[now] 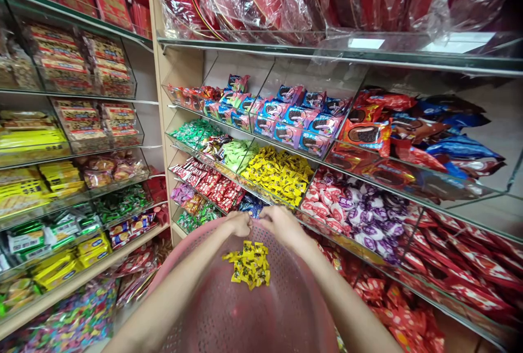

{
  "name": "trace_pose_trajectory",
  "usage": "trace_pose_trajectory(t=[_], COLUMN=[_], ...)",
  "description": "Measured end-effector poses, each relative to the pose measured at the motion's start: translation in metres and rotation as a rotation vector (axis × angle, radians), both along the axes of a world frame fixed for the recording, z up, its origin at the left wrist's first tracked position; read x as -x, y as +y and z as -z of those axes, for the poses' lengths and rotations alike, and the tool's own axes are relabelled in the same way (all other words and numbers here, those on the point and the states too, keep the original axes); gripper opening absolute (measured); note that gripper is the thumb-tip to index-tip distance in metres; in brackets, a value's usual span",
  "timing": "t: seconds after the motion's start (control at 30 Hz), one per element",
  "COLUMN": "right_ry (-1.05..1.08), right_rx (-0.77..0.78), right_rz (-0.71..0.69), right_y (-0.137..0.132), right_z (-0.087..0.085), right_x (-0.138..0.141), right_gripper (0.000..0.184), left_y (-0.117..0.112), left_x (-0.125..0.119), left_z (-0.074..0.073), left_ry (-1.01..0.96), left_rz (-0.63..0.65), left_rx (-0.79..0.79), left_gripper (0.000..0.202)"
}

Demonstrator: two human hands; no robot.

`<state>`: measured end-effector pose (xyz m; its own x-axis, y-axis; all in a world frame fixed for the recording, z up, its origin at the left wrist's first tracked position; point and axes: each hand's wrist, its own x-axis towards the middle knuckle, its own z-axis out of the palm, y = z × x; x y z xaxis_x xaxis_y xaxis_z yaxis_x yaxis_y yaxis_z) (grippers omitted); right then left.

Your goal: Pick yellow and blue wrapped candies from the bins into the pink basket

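A pink perforated plastic basket (212, 309) stands in front of me, with a small pile of yellow wrapped candies (250, 266) inside it. My left hand (240, 223) is closed at the basket's far rim, its fingers curled in. Close beside it on the right, my right hand (280, 223) is also closed, bent over the same rim. Whatever either hand holds is hidden. Just beyond the hands lie blue-wrapped candies (251, 205) in a low bin. A bin of matching yellow candies (280, 173) sits above and behind my right hand.
Glass-fronted bins hold red and purple wrapped candies (355, 214), pink-and-blue cookie packs (294, 119) and red snack packs (461, 266). A glass shelf edge (327, 50) crosses overhead. On the left, shelves carry yellow packs (32, 138), beside a wooden upright (157, 113).
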<state>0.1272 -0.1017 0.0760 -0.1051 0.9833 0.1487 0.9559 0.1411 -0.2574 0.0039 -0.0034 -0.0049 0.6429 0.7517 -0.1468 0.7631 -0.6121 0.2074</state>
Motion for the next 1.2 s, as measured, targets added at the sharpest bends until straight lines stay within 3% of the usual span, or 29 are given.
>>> trace_pose_trajectory(t=[0.1,0.2,0.37,0.53,0.7,0.83,0.93,1.0,1.07,1.13,1.2], right_ry=[0.026,0.017,-0.038,-0.1,0.044,0.348,0.632,0.781,0.85,0.857,0.842], right_rx=[-0.164,-0.247,-0.275,-0.25,-0.302,-0.468,-0.42,-0.271,-0.033,0.221,0.375], right_rz=[0.04,0.061,0.061,0.122,0.158,0.068,-0.014,-0.076,-0.149,-0.185,-0.132], right_y=[0.016,0.042,0.081,0.1,0.102,0.086,0.059,0.039,0.023,0.014,0.013], right_z=[-0.034,-0.05,-0.05,-0.04,-0.038,-0.046,-0.046,-0.035,-0.013,0.021,0.058], right_x=[-0.013,-0.017,0.002,0.017,0.007,-0.001,0.0,0.002,0.005,0.007,0.01], right_gripper=[0.014,0.014,0.019,0.018,0.018,0.017,0.022,0.026,0.026,0.022,0.016], left_y=[0.001,0.001,0.001,0.002,0.001,0.001,0.004,0.005,0.007,0.007,0.008], left_x=[0.0,0.001,0.002,0.003,0.004,0.006,0.007,0.006,0.006,0.006,0.007], left_z=[0.001,0.001,0.0,0.001,-0.002,-0.003,0.0,0.001,0.002,0.003,0.004], left_ry=[-0.016,-0.016,-0.028,-0.028,-0.008,-0.024,-0.03,-0.023,0.006,0.027,0.011], left_rz=[0.024,0.019,0.014,0.016,-0.002,0.0,-0.009,-0.009,-0.011,-0.021,-0.018], left_rx=[0.006,0.022,0.045,0.031,0.02,0.033,0.034,0.038,0.029,0.016,0.014], left_gripper=[0.019,0.02,0.018,0.019,0.018,0.017,0.017,0.018,0.021,0.025,0.025])
